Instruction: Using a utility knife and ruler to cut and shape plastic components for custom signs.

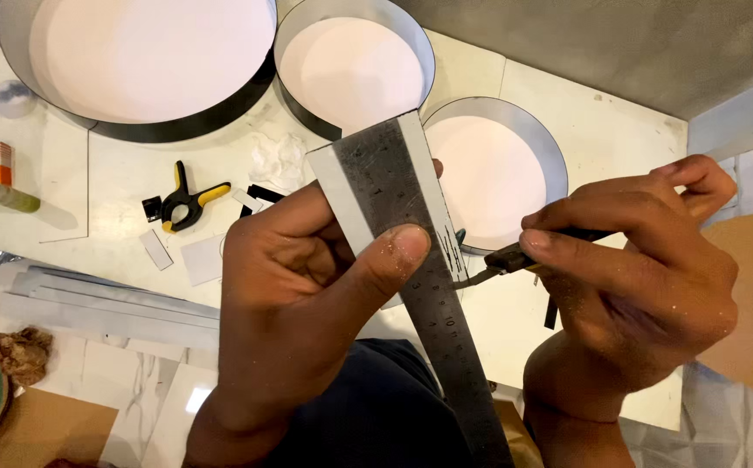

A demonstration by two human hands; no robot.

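Fingers of your left hand (307, 295) clamp a steel ruler (420, 269) and white strip (342, 195); right hand (645, 277) grips a knife (502, 260) against the ruler's edge. Three metal rings (515, 117) lie beyond the ruler.

Three round metal rings (142, 65) sit on the white board (593, 130); one black-and-yellow spring clamp (184, 201) lies below the largest ring. Two hands (294, 295) hold one steel ruler (420, 277) and one dark cutter (506, 260).
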